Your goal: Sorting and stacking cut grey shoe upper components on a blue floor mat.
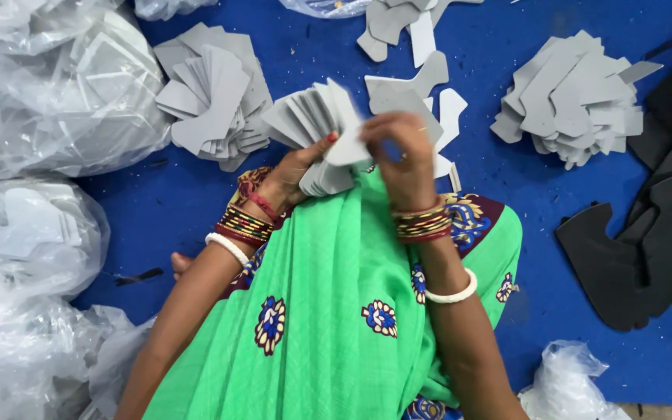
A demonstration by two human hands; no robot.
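The left hand (293, 175) grips a fanned stack of flat grey die-cut foam pieces (316, 124) above the green patterned cloth (336, 311) over the lap, thumb pressed on the front face, fingers curled behind. The right hand (402, 155) pinches the fan's edge at three o'clock (its fingertips blur). A loose grey pile (211, 93) lies at ten o'clock on the blue floor covering (507, 187), another grey pile (573, 97) at two o'clock, black foam sheets (639, 249) at four.

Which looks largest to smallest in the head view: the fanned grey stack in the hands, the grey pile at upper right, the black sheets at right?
1. black sheets
2. grey pile
3. fanned grey stack, held in the left hand, the right hand touching it

The stack sits nearer the camera, so its true rank is unsure.
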